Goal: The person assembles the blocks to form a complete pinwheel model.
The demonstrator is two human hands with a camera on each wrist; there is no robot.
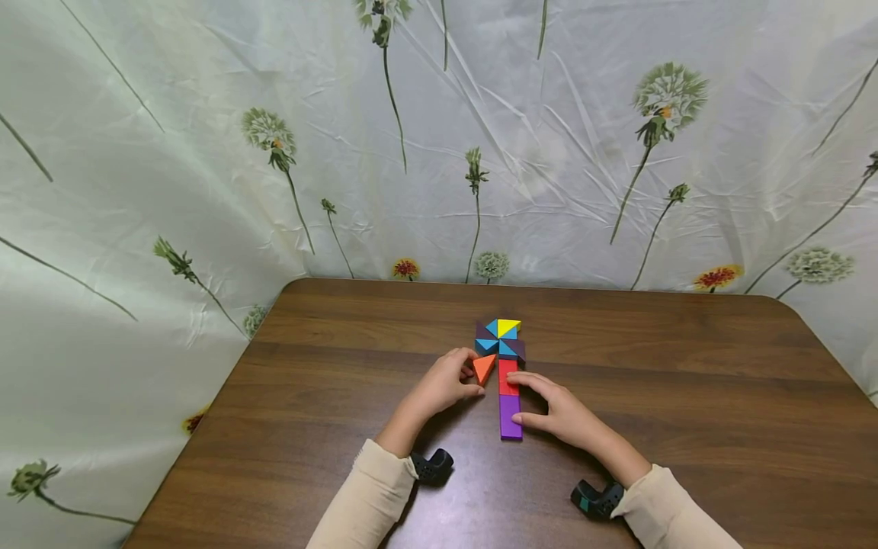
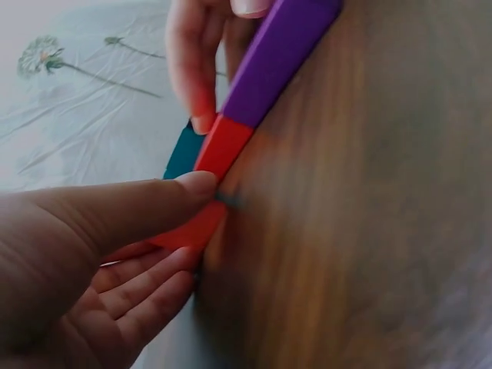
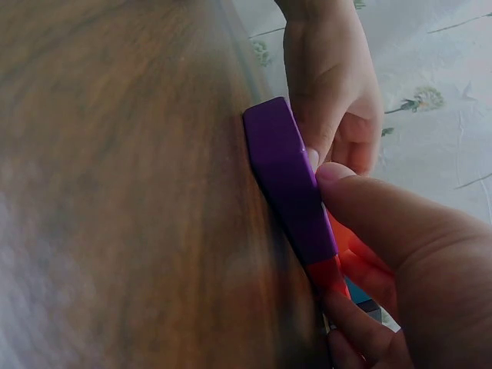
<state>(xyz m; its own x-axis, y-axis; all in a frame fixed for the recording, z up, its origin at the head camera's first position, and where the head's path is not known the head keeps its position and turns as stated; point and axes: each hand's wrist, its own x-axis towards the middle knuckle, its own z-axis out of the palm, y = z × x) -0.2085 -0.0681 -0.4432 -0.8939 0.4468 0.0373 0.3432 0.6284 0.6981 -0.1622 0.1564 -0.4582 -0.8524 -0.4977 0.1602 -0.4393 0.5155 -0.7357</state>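
In the head view, my left hand [image 1: 442, 383] pinches an orange triangular block [image 1: 483, 369] between thumb and fingers, just left of a column of blocks. That column has a red part [image 1: 508, 369] above a long purple block [image 1: 509, 419]. My right hand [image 1: 565, 412] touches the column from the right, its forefinger on the red part and its thumb at the purple block's edge. At the column's far end lie blue triangular blocks [image 1: 486, 345], a yellow triangular block [image 1: 507, 328] and dark ones [image 1: 482, 332]. In the left wrist view, the left thumb partly covers the orange block.
The blocks lie on a brown wooden table [image 1: 686, 381], whose far edge meets a pale curtain [image 1: 535, 152] printed with dandelions. A black device [image 1: 434, 467] is strapped at the left wrist, and a similar one [image 1: 597, 499] at the right. Both sleeves are cream.
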